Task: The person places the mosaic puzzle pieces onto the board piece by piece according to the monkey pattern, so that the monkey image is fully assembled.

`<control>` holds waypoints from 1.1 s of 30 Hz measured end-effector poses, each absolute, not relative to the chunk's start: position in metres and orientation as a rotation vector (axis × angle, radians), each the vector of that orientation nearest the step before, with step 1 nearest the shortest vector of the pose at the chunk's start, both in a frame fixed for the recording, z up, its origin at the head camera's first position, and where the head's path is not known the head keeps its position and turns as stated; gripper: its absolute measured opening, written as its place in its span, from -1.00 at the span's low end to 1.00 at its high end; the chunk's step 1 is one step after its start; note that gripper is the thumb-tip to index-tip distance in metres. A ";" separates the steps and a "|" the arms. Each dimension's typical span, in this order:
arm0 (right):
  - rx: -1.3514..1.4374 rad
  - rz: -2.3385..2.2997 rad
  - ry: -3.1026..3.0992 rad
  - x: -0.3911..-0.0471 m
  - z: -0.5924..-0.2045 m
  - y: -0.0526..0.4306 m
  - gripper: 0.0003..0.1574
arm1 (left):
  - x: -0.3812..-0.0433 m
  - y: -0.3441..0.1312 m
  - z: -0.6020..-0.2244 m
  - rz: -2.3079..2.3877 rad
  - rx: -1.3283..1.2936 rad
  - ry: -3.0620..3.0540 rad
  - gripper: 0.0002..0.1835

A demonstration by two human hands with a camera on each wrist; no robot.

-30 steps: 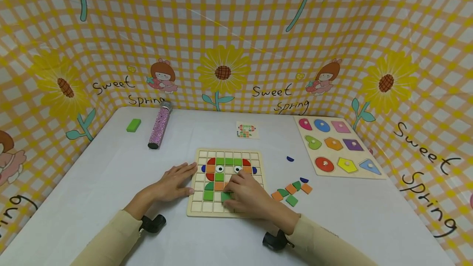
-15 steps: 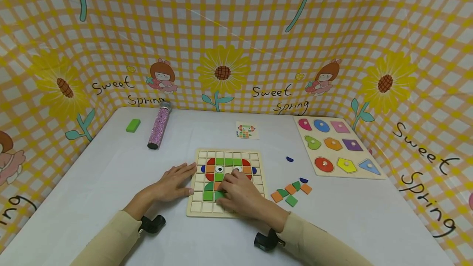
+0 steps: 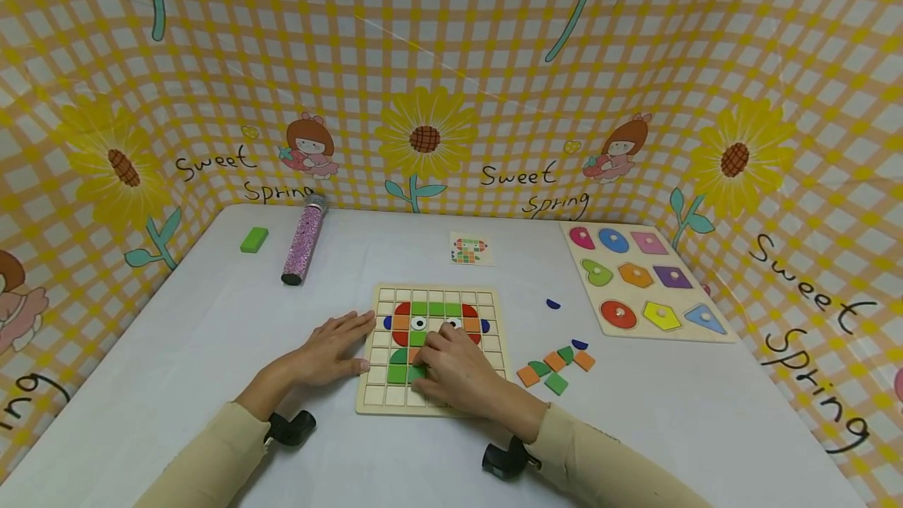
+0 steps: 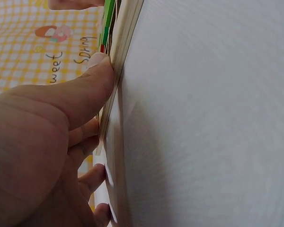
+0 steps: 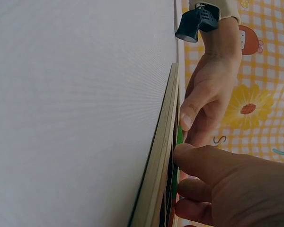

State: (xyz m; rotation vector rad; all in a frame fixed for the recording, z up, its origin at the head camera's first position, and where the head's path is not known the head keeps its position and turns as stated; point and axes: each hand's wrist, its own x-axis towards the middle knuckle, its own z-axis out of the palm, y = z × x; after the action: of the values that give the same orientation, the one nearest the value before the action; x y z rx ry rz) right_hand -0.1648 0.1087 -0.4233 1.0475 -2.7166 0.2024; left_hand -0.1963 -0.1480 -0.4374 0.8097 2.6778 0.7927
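A wooden grid board lies on the white table, with red, orange, green and blue tiles and two eye pieces forming a figure. My left hand rests at the board's left side, fingers extended; in the left wrist view its thumb touches the board's edge. Over the lower middle of the grid, my right hand has its thumb and fingertips at a green square tile, beside another green square. In the right wrist view the thumb meets the green tile from the side. The hand hides several cells.
Loose orange, green and blue tiles lie right of the board. A pattern card is behind it. A knobbed shape puzzle sits back right; a glittery pink microphone and a green block are back left.
My right hand has moved left across the board with the green tile, up to the neighbouring green square, and has barely moved in the last half second. The left hand stays put.
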 end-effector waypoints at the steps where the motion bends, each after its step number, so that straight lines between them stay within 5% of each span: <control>1: 1.046 0.200 -2.717 -0.165 -0.424 0.109 -0.66 | -0.196 -0.148 -0.437 0.792 0.808 2.677 -0.23; 33: 1.123 0.369 -2.810 -0.162 -0.422 0.117 -0.62 | -0.197 -0.148 -0.438 0.801 0.796 2.670 -0.23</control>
State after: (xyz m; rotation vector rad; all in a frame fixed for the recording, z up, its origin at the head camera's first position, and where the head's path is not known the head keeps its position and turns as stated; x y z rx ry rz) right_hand -0.1622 0.1169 -0.4218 1.1226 -2.8097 0.3688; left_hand -0.1968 -0.1478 -0.4380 0.7962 2.6697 0.8012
